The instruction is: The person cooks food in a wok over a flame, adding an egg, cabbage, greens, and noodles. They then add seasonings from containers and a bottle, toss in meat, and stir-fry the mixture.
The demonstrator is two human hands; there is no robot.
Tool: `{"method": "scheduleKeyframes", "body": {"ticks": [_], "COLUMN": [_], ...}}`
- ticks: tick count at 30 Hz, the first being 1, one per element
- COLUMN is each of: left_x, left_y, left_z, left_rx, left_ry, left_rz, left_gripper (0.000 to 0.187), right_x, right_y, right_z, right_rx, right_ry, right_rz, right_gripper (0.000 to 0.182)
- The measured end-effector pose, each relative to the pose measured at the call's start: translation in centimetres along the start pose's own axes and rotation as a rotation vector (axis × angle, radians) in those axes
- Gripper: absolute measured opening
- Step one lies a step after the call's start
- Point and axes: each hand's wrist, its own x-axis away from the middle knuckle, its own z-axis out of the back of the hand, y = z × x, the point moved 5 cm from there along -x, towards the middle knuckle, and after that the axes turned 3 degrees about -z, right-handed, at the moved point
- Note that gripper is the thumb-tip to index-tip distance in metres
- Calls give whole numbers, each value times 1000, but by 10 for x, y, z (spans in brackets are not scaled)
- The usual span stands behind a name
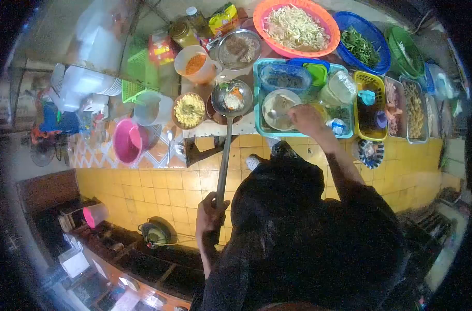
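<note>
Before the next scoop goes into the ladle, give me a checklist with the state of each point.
1. Left hand has a firm grip on the ladle handle: ok, fingers wrapped around its end.
2. Ladle bowl is level over the table: ok, contents sit inside.
3. Ladle has room for more: ok, only partly filled.
4. Right hand is at the metal bowl in the teal tray: ok.
5. Right hand holds a spoon: cannot tell, too small to make out.
6. Path from bowl to ladle is free: ok, they stand side by side.
</note>
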Motion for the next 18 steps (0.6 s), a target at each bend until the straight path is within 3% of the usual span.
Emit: {"method": "scheduleKeyframes", "body": {"ticks": [4,7,10,15,18], "left_x": [2,6,5,3,4], "left_y": [8,7,7,7,5], "left_z": [1,0,-1,0,-1], "left_rx": [-117,9,-73,-13,-27], "left_ry": [-11,-39,-12,-32,-34], "left_rz": [28,-4,40,3,18], "left_gripper": [22,24,25,24,23], "right_x": [-13,-10,-2,7,7], "right_y": [-18,-28,-19,-10,-7], "right_z": [-24,-16,-2,15,13], "right_rx": [256,159,88,-94,-125], "right_ry": [-32,-82,-77,89,55], "right_rz": [-5,-4,-21,-31,-29], "right_gripper": [14,13,13,16,17]}}
